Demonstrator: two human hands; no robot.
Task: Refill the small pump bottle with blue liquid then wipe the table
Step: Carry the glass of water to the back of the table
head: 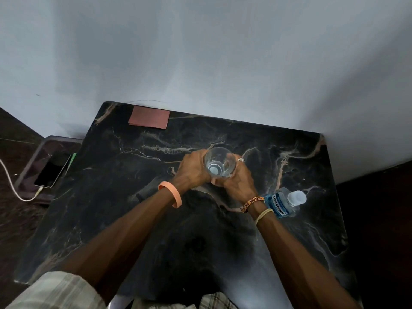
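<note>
A clear round vessel (pixel 219 162) stands near the middle of the black marble table (pixel 124 197); seen from above, it looks like a glass or the small bottle, I cannot tell which. My left hand (pixel 191 168) wraps its left side and my right hand (pixel 237 177) grips its right side and base. A clear bottle of blue liquid (pixel 284 202) with a white cap and a blue label stands just right of my right wrist, untouched. No pump head is visible.
A folded reddish-brown cloth (pixel 149 118) lies at the table's far left corner by the wall. Left of the table, a phone (pixel 52 173) on a charging cable rests on a low stand. The wall runs along the table's far edge.
</note>
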